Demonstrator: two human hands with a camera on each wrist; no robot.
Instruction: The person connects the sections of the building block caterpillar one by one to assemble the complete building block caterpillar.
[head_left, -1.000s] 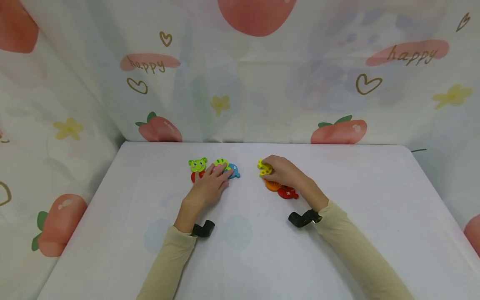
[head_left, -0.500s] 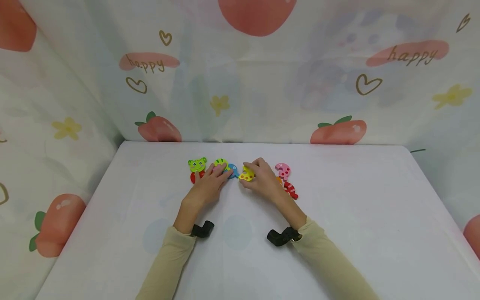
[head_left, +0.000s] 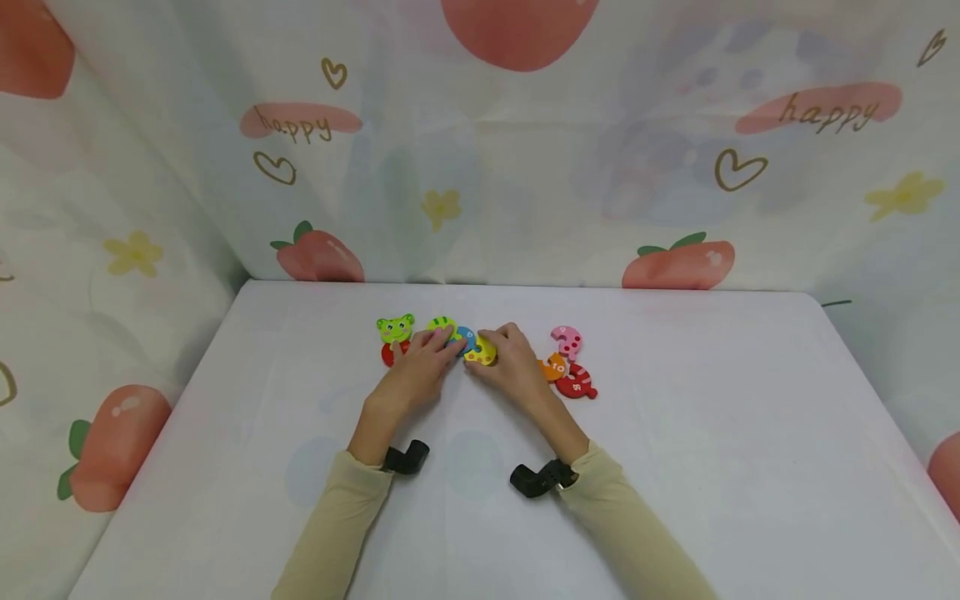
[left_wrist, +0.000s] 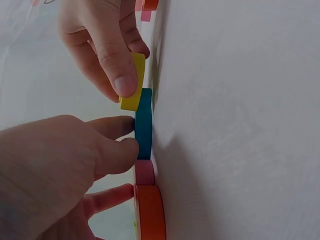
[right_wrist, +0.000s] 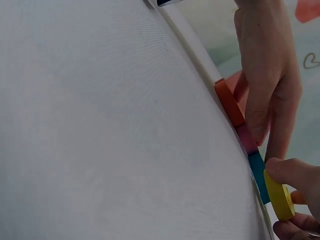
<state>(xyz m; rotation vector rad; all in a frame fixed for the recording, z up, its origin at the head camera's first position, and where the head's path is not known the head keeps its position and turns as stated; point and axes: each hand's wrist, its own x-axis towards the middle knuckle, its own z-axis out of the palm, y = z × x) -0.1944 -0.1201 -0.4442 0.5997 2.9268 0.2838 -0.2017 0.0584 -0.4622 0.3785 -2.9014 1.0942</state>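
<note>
My right hand (head_left: 517, 370) pinches a yellow spotted puzzle piece (head_left: 482, 351) between thumb and fingers. The piece's left end meets the blue puzzle piece (left_wrist: 143, 125), slightly raised and tilted against it in the left wrist view. With fingers spread, my left hand (head_left: 415, 371) rests on the row of joined pieces, touching the blue piece and its neighbours. In that row are a green frog-faced head piece (head_left: 394, 330), a red piece (right_wrist: 230, 103), a pink piece (right_wrist: 247, 138) and a green striped piece (head_left: 441, 325). My left fingers partly cover them.
Right of my right hand lie a pink spotted piece (head_left: 568, 341), an orange piece (head_left: 554, 367) marked 10 and a red striped piece (head_left: 576, 382). A white cloth covers the table (head_left: 712, 433). A printed curtain (head_left: 525, 183) hangs behind its back edge.
My right hand has picked up the yellow piece from the right group and carried it left to the blue piece. The pink spotted piece has come into view. My left hand has stayed put.
</note>
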